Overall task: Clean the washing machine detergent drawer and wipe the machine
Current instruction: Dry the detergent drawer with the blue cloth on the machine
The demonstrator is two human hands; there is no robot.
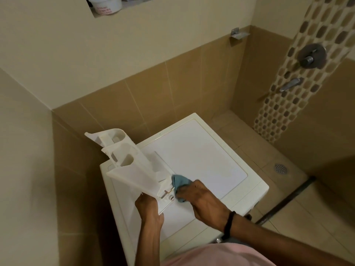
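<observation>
The white detergent drawer (126, 166) is out of the machine and held tilted above the white washing machine (201, 158), its compartments facing up and right. My left hand (148, 208) grips the drawer's near lower edge from underneath. My right hand (203, 200) holds a blue cloth (180, 182) bunched in its fingers and presses it against the drawer's near end, by the small slots there. Part of the cloth is hidden inside my hand.
The machine stands in a tiled corner, with walls close at left and behind. Open floor with a round drain (281, 168) lies to the right. Shower fittings (311, 56) are on the right wall. A white tub (105, 4) sits in a wall niche above.
</observation>
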